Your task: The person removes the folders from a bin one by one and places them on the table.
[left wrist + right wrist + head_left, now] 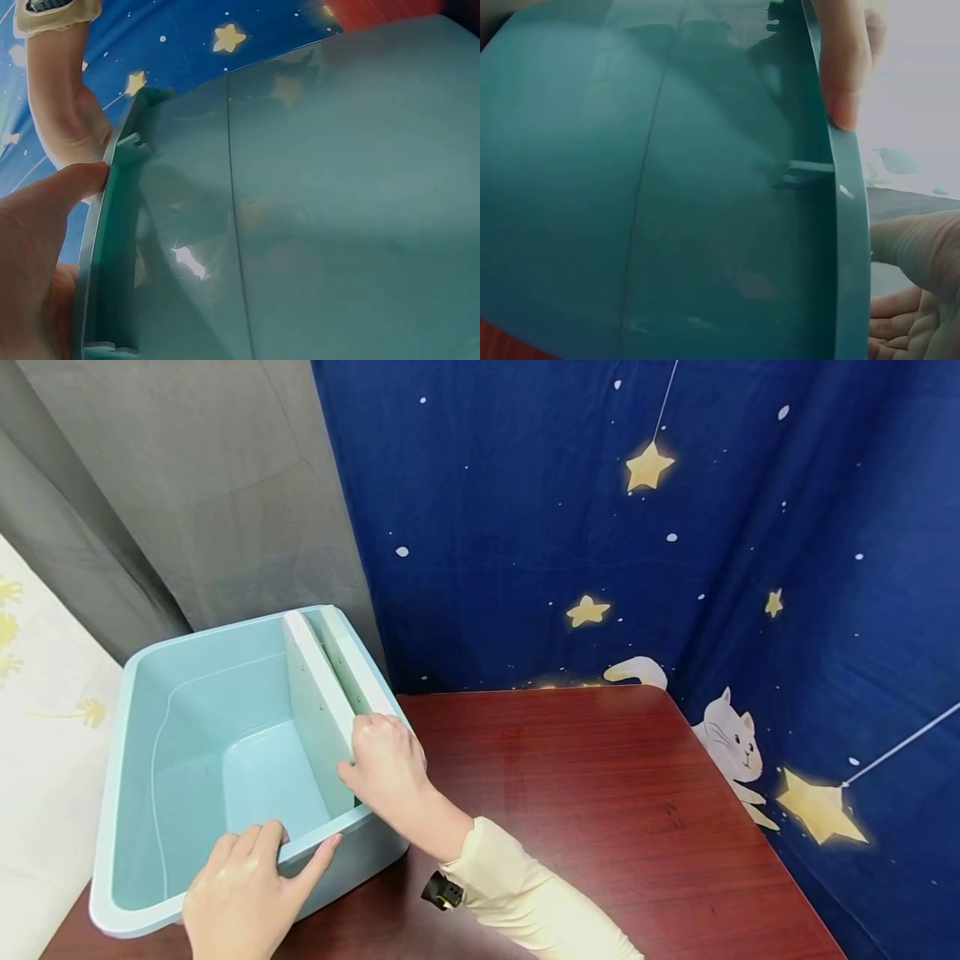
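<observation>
A light blue plastic tub [193, 687] stands on the table. My left hand [243, 887] grips its near rim, fingers over the inside and thumb [79, 184] on the outer side. Inside the tub, along its right wall, two pale thick-edged panels stand on edge side by side: a left panel [318, 697] with small dots on its face, and a right panel [352, 660]. My right hand [390, 768] holds the near end of the left panel from above, thumb on its left face; its other fingertips are hidden. The right wrist view shows this hand [922, 259] beyond the tub's rim.
The reddish-brown table [570, 793] extends right of the tub. Behind it hang a grey curtain [217, 485] and a blue star-patterned curtain [510, 510]. White patterned cloth [45, 760] lies at the left. A black device [442, 891] sits at my right cuff.
</observation>
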### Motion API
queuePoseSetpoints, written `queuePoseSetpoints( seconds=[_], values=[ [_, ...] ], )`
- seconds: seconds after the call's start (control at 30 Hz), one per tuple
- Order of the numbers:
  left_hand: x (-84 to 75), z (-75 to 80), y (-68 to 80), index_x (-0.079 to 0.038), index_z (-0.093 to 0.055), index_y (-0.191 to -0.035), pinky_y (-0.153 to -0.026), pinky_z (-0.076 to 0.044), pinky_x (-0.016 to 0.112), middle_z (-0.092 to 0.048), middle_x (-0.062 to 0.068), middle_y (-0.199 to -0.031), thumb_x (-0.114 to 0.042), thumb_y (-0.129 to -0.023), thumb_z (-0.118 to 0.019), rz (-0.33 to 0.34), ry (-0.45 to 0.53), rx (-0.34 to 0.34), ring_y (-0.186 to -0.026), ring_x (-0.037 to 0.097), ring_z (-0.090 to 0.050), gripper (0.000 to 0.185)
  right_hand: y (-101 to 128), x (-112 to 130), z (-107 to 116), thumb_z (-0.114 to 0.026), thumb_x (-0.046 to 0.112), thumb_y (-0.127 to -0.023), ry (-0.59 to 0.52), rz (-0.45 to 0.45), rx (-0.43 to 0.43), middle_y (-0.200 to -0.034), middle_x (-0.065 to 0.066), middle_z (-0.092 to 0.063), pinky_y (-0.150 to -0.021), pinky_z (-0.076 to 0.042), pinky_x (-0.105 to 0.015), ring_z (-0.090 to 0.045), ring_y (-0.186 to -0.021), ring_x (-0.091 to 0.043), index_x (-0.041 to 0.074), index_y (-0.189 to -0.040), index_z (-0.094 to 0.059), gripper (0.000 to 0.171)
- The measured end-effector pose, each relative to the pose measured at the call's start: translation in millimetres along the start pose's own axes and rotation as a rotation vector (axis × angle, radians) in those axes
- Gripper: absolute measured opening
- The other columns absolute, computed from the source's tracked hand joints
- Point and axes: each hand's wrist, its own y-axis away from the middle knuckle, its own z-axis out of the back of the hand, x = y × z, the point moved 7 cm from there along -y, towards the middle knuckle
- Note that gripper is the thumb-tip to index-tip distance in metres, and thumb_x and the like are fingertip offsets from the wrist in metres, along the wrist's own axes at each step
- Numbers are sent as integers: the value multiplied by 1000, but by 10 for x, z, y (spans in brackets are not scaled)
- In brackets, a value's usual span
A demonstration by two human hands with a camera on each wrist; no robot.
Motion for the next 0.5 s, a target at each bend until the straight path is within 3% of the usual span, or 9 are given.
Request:
queuePoseSetpoints(
  seconds=[0.17, 0.37, 0.5],
  values=[
    [5, 0, 6, -6, -39, -56, -37, -17, 26, -33, 0, -47, -68, -79, -41, -5, -7, 2, -40, 21, -30, 65, -6, 14, -40, -69, 17, -69, -40, -37, 44, -56, 3, -49, -41, -36, -20, -53, -49, -13, 13, -64, -49, 21],
    [14, 3, 15, -7, -38, -56, -37, -16, 26, -31, -1, -47, -67, -79, -42, 1, 3, -9, -40, 21, -29, 65, 13, -1, -149, -67, 17, -73, -138, -92, 123, -53, 2, -49, -42, -36, -21, -52, -47, -13, 11, -72, -49, 19],
    [13, 6, 18, -7, -38, -56, -37, -15, 25, -31, -1, -47, -67, -79, -42, 3, 6, -15, -40, 20, -29, 65, 46, -28, -183, -64, 12, -76, -235, -101, 85, -53, 2, -48, -42, -33, -19, -49, -46, -10, 10, -75, -48, 16]
  ],
)
